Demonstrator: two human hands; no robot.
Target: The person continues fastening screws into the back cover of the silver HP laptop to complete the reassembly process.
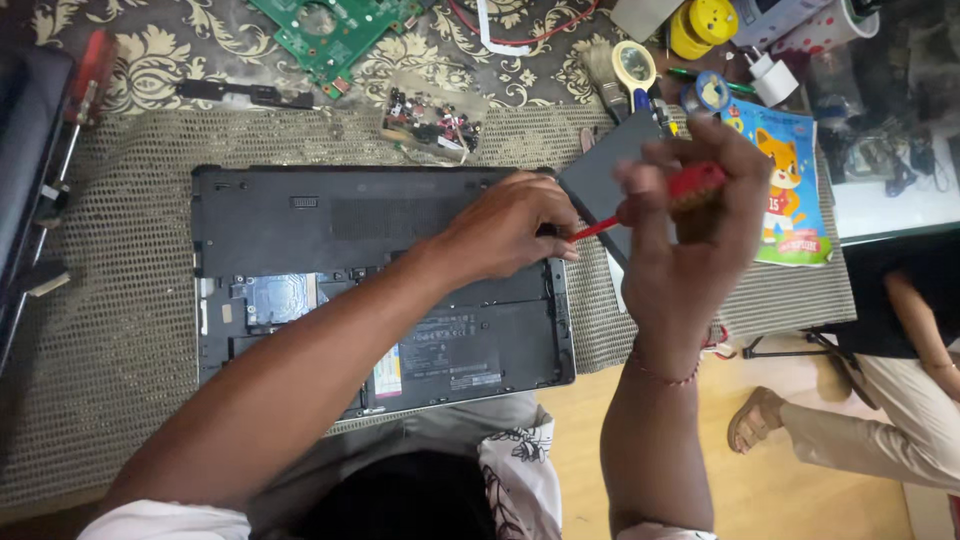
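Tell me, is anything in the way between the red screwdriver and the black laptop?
Nothing visible blocks it. The right hand grips the red screwdriver, whose shaft slants down toward the laptop. The left hand rests on the laptop's right edge and covers the tip, so the contact spot is hidden.

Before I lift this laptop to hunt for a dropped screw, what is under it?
The laptop lies upside down on a beige mesh mat, which shows around it. Anything directly beneath is covered by the case and the left hand.
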